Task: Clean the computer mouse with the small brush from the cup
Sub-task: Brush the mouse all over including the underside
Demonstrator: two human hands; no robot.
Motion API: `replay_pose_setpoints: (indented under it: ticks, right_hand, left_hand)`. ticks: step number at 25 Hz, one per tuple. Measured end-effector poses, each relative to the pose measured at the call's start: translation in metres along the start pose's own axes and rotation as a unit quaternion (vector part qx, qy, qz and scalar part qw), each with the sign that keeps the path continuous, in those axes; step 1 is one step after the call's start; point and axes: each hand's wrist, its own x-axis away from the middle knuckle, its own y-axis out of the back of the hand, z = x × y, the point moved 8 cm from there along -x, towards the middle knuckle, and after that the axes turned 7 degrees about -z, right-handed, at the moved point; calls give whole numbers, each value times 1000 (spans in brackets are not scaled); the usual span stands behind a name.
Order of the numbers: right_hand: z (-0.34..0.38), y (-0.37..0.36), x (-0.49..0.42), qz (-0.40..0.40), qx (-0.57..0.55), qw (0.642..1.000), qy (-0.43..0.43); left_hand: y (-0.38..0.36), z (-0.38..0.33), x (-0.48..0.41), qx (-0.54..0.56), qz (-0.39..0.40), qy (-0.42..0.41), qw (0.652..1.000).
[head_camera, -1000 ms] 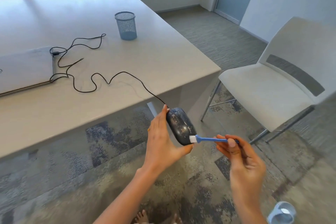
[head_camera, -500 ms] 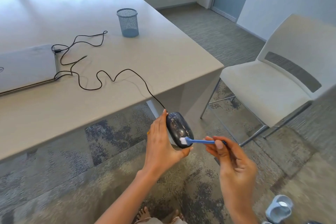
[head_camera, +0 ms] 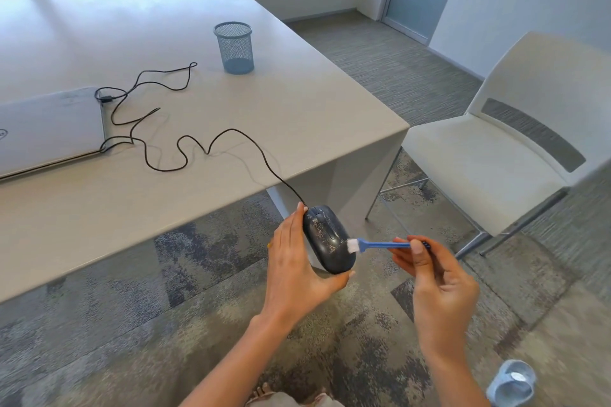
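Mouse (head_camera: 327,239): dark, speckled with pale dust, held off the table over the carpet, its top turned to the right.
Left hand (head_camera: 299,269): cupped around the mouse's left side and lower end; fingertip at the cord end, thumb under the rear.
Right hand (head_camera: 436,284): just right of the mouse, thumb and fingers pinching the back of the brush handle.
Brush (head_camera: 380,244): blue handle lying level, white bristles touching the mouse's right flank.
Cord (head_camera: 185,155): black, runs from the mouse up over the table edge in loops toward the laptop (head_camera: 46,132).
Cup (head_camera: 234,47): blue mesh, upright on the table (head_camera: 297,116), well apart from both hands.
Chair (head_camera: 496,149): white, right of the table.
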Motion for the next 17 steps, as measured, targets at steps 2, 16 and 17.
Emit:
replay_pose_setpoints:
  ticks: [2,16,17]
  right_hand:
    - [-7,5,-11,-23,12,999,-26]
    - [4,-11,-18,12,20,999,-46]
    - [4,-7,-24,3,28,999,-46]
  left_hand:
    - [-1,1,-1,2,-2,-1,1000]
    - [-5,3,0,-2,-2,-25,1000]
    - [-6,4,1,-3,1,-24,1000]
